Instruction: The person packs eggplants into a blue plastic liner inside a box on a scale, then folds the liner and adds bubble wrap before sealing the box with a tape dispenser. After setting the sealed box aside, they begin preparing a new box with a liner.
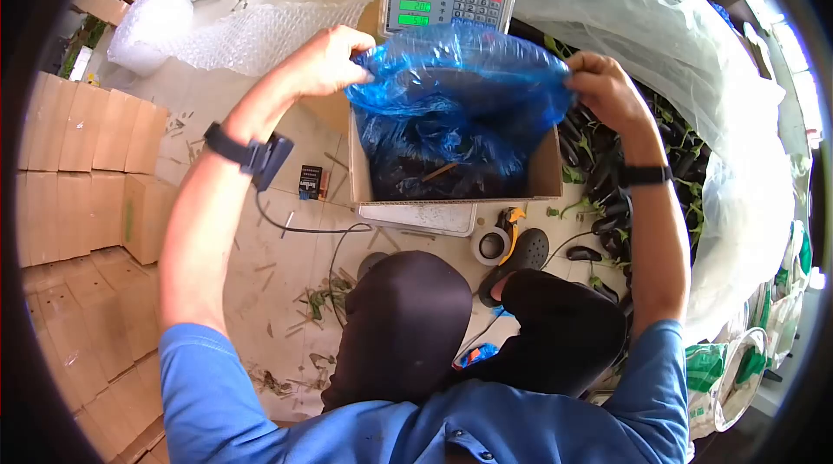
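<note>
Both your arms are stretched forward, upper centre of frame. Your left hand and right hand each pinch an edge of the blue plastic bag, holding it over the cardboard box below the scale.

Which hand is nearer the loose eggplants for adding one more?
Right, probably: the right hand grips the blue bag beside the eggplant pile; the left hand is across the box.
</note>
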`<action>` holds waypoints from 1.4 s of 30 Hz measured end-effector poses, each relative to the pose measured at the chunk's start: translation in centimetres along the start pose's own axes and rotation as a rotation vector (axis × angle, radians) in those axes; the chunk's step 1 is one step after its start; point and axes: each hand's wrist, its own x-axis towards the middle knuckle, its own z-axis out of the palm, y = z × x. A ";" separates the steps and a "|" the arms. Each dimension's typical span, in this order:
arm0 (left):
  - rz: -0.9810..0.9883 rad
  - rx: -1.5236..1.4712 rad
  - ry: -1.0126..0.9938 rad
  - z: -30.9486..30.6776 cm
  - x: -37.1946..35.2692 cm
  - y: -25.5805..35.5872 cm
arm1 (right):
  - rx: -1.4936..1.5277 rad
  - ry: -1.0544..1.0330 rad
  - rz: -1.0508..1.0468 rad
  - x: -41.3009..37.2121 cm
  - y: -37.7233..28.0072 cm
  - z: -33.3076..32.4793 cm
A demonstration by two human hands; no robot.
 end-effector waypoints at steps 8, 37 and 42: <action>0.308 0.189 -0.473 6.1 -6.1 4.1 | -1.228 -0.462 -0.041 -7.5 -4.3 9.3; 0.210 0.088 -0.689 3.3 -3.1 7.0 | -1.077 -0.485 -0.216 -4.0 -4.1 13.1; -0.204 -0.536 -0.056 -4.5 -6.2 -2.5 | -0.955 -0.087 -0.009 -9.5 -11.6 11.8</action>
